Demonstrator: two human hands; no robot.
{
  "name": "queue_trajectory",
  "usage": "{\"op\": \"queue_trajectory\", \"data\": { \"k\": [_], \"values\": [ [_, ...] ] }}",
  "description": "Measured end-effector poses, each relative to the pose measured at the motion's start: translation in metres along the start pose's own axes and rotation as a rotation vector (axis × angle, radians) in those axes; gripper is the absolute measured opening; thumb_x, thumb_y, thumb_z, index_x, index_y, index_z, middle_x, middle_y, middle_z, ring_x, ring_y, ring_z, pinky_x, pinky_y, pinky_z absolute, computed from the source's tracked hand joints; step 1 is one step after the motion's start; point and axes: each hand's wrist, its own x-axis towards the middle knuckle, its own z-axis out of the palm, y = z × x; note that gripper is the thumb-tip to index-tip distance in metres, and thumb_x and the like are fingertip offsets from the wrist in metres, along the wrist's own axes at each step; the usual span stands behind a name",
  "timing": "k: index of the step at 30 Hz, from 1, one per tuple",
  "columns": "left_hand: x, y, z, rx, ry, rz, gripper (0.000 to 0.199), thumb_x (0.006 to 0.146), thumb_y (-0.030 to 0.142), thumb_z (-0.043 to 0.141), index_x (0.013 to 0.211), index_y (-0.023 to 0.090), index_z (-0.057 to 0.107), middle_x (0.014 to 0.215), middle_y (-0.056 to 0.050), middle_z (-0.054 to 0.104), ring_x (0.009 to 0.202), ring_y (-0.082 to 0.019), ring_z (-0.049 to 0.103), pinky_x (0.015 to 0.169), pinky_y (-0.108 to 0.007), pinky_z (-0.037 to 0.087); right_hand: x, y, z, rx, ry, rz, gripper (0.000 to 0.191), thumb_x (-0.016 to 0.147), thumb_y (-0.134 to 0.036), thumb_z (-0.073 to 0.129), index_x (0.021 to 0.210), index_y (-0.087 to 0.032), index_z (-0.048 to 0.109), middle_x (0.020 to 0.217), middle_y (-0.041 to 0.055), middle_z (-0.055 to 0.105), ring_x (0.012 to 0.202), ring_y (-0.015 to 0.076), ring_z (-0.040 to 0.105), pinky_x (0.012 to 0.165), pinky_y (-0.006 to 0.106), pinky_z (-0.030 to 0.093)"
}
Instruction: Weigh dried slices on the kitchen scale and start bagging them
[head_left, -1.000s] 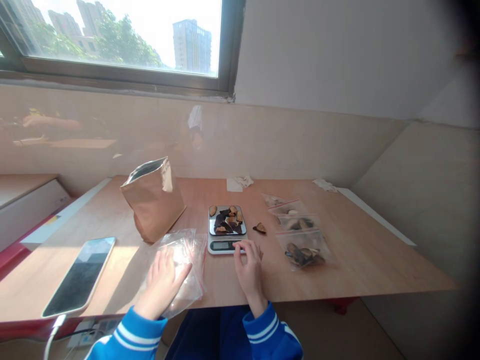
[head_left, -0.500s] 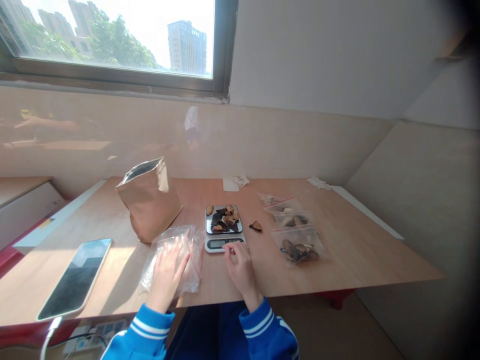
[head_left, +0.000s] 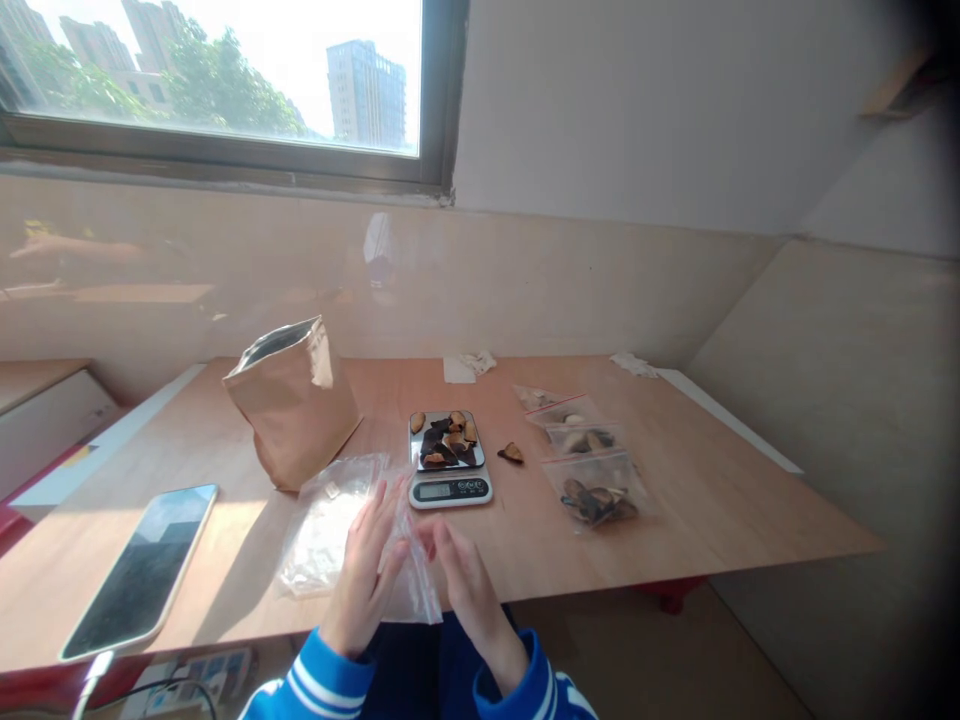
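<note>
Each hand, left hand (head_left: 365, 572) and right hand (head_left: 463, 578), pinches the clear bag (head_left: 341, 530), scale (head_left: 448, 472) just beyond.

The desk (head_left: 712, 500) is warm light-brown wood, paler where sun falls across it. On it a kraft-brown paper bag (head_left: 294, 408) shows a dark silvery lining at its mouth. The scale (head_left: 448, 463) is silver-grey with a pale display, and the pieces (head_left: 445, 438) on it are dark brown to black with tan patches. The filled bags (head_left: 592, 480) are clear plastic with thin red seal strips — so is the clear bag (head_left: 352, 530) at the hands. The phone (head_left: 142, 570) is black-screened with a pale edge. Both sleeves (head_left: 322, 685) are bright blue with white stripes.
</note>
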Motion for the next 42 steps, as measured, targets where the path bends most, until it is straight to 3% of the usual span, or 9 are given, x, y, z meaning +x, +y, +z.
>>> {"op": "queue_trajectory", "data": {
  "k": [4,9,12,18,23,26,31,36,42],
  "values": [
    [-0.002,0.003,0.006,-0.145,0.082,-0.07,0.046,0.094,0.029,0.037,0.139,0.029,0.044,0.142,-0.004,0.048,0.135,-0.022,0.039,0.113,-0.045,0.031,0.001,-0.002,-0.003,-0.099,0.061,-0.009,0.031,0.085,-0.048,0.056,0.082,-0.019,0.066,0.076,0.0029,0.064,0.073,0.0165,0.056,0.071,0.029,0.045],
    [0.008,0.013,-0.002,-0.276,0.383,-0.19,0.041,0.096,0.035,0.032,0.125,0.025,0.059,0.124,-0.005,0.063,0.121,-0.021,0.054,0.104,-0.039,0.043,0.008,0.01,-0.01,0.116,0.206,0.061,0.034,0.083,-0.052,0.057,0.072,-0.02,0.057,0.063,-0.0012,0.055,0.06,0.0136,0.051,0.06,0.026,0.043],
    [0.018,0.018,-0.011,-0.295,0.485,-0.222,0.043,0.096,0.039,0.031,0.12,0.022,0.062,0.12,-0.006,0.065,0.119,-0.022,0.056,0.104,-0.039,0.043,0.009,0.017,-0.019,0.124,0.278,0.079,0.037,0.081,-0.056,0.058,0.073,-0.02,0.058,0.064,-0.0013,0.054,0.059,0.0128,0.049,0.057,0.025,0.042],
    [0.052,0.02,-0.012,-0.335,0.527,-0.259,0.043,0.095,0.041,0.032,0.113,0.02,0.065,0.12,-0.006,0.065,0.117,-0.022,0.056,0.104,-0.036,0.041,0.003,0.02,-0.033,-0.022,0.089,0.003,0.044,0.091,-0.057,0.038,0.094,-0.021,0.063,0.084,0.0035,0.063,0.075,0.0165,0.058,0.073,0.029,0.048],
    [0.094,0.006,0.001,-0.47,0.7,-0.272,0.048,0.096,0.043,0.028,0.115,0.015,0.062,0.121,-0.01,0.064,0.116,-0.021,0.056,0.105,-0.037,0.039,0.003,0.03,-0.046,-0.199,0.27,-0.065,0.035,0.093,-0.047,0.041,0.104,-0.021,0.062,0.102,0.0067,0.066,0.091,0.019,0.061,0.078,0.03,0.049],
    [0.105,-0.013,0.014,-0.656,0.752,-0.273,0.051,0.095,0.047,0.028,0.125,0.015,0.054,0.126,-0.013,0.06,0.117,-0.022,0.057,0.104,-0.038,0.042,0.011,0.04,-0.059,-0.299,0.371,-0.119,0.029,0.092,-0.041,0.046,0.105,-0.021,0.063,0.105,0.0082,0.066,0.093,0.0202,0.061,0.078,0.031,0.05],
    [0.099,-0.037,0.023,-0.788,0.745,-0.384,0.052,0.092,0.051,0.031,0.126,0.019,0.053,0.124,-0.015,0.061,0.113,-0.024,0.06,0.1,-0.042,0.045,0.051,0.052,-0.082,-0.419,0.491,-0.206,0.027,0.091,-0.037,0.045,0.102,-0.02,0.063,0.104,0.0099,0.063,0.092,0.0214,0.06,0.08,0.036,0.05],
    [0.096,-0.033,0.019,-0.871,0.734,-0.514,0.055,0.091,0.055,0.031,0.129,0.019,0.05,0.122,-0.018,0.062,0.093,-0.025,0.068,0.085,-0.045,0.052,0.115,0.055,-0.096,-0.664,0.539,-0.252,0.026,0.087,-0.032,0.047,0.101,-0.018,0.064,0.099,0.0106,0.06,0.092,0.0227,0.056,0.086,0.042,0.046],
    [0.094,-0.035,0.025,-0.8,0.74,-0.576,0.052,0.09,0.055,0.035,0.116,0.015,0.055,0.116,-0.018,0.064,0.086,-0.024,0.069,0.082,-0.046,0.052,0.157,0.061,-0.096,-0.797,0.373,-0.263,0.03,0.087,-0.037,0.051,0.11,-0.021,0.063,0.105,0.0082,0.061,0.104,0.0216,0.054,0.092,0.039,0.041]
  ]
}}
